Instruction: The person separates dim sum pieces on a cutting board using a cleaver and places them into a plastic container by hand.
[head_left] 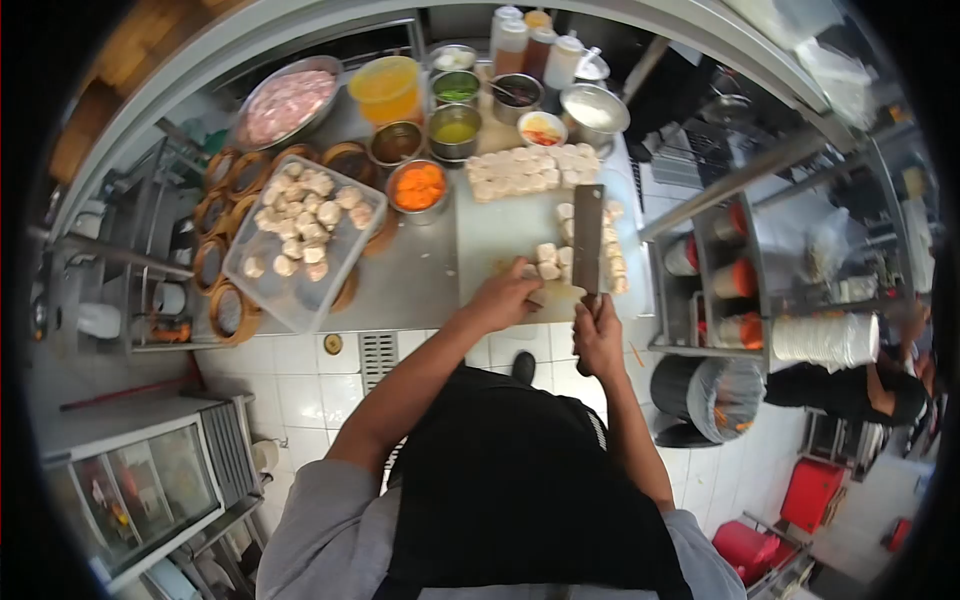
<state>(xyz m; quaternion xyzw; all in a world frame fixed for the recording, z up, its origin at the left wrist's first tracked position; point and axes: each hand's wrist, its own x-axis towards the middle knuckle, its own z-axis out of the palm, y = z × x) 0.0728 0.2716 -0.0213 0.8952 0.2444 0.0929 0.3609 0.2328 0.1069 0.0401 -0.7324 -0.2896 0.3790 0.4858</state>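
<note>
Head cam: cleaver [588, 238], wide, grey, approx. rect., in R hand [599, 338].

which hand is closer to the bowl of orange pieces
Left: the left hand is at the board's near edge, to the right of the bowl and closer to the body; the right hand is farther right, gripping the cleaver.

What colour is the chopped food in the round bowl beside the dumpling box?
Orange food, seen best in the head view.
</note>
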